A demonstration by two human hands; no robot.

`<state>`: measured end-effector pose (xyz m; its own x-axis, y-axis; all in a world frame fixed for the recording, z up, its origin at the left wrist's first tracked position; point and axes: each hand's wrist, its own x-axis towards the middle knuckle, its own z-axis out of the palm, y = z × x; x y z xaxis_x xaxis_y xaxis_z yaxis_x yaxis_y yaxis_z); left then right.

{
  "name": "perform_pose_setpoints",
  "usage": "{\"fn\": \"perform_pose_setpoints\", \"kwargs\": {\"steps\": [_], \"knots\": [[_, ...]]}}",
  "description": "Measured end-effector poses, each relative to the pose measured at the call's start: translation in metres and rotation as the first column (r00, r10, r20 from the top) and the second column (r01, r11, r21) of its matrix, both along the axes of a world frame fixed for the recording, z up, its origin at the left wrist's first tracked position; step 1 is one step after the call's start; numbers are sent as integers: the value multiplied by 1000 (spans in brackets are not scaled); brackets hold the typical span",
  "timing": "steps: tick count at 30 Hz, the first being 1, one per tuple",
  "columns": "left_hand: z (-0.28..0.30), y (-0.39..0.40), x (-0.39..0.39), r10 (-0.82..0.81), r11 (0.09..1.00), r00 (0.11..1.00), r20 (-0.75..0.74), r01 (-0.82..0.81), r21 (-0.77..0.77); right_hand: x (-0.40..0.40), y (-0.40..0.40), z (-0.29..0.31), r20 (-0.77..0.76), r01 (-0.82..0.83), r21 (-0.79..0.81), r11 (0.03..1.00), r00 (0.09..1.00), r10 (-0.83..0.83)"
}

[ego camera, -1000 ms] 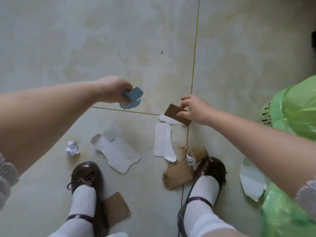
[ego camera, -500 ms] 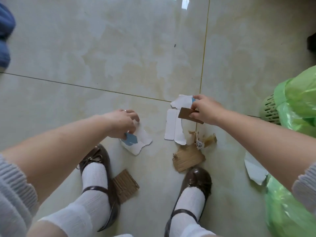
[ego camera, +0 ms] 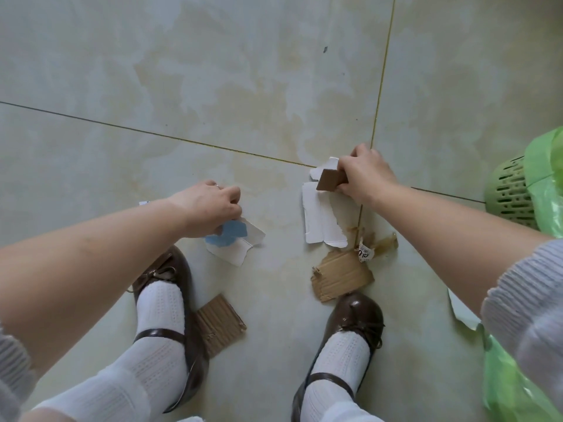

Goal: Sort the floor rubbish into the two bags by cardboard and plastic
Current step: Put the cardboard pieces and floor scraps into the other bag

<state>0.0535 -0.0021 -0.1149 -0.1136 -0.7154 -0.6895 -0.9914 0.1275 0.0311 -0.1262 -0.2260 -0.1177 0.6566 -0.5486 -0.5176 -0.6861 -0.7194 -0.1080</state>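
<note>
A small blue card scrap (ego camera: 227, 237) and the torn white card (ego camera: 236, 245) under it are pinched in the grip of the left hand (ego camera: 210, 208), low over the glossy tiled floor (ego camera: 213, 86). A flat brown cardboard piece (ego camera: 330, 179) and a white scrap (ego camera: 323, 169) are pinched by the right hand (ego camera: 364, 175). A folded white card (ego camera: 320, 223), ragged brown cardboard (ego camera: 341, 277) and a ribbed corrugated piece (ego camera: 221, 322) are seen lying flat near the shoes. A crinkled green plastic bag (ego camera: 545, 178) is seen at the right.
</note>
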Motion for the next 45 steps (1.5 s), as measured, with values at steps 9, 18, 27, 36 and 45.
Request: {"fn": "perform_pose_setpoints", "kwargs": {"steps": [9, 18, 27, 36, 45], "knots": [[14, 0, -4, 483, 840, 841, -243, -523, -144, -18, 4, 11, 72, 290, 16, 957, 954, -290], [35, -27, -47, 742, 398, 247, -624, -911, 112, -86, 26, 56, 243, 547, 245, 800, 765, -597], [47, -38, -111, 755, 139, -82, -651, -950, 281, -138, 72, 64, -51, -128, 189, 974, 989, 140], [21, -73, -106, 816, 206, 94, -570, -969, 135, -111, 89, 32, -54, -663, 69, 746, 744, 666], [-7, -103, -123, 855, 294, 239, -460, -954, 50, -118, 91, 14, 22, -623, 45, 781, 782, 623]]}}
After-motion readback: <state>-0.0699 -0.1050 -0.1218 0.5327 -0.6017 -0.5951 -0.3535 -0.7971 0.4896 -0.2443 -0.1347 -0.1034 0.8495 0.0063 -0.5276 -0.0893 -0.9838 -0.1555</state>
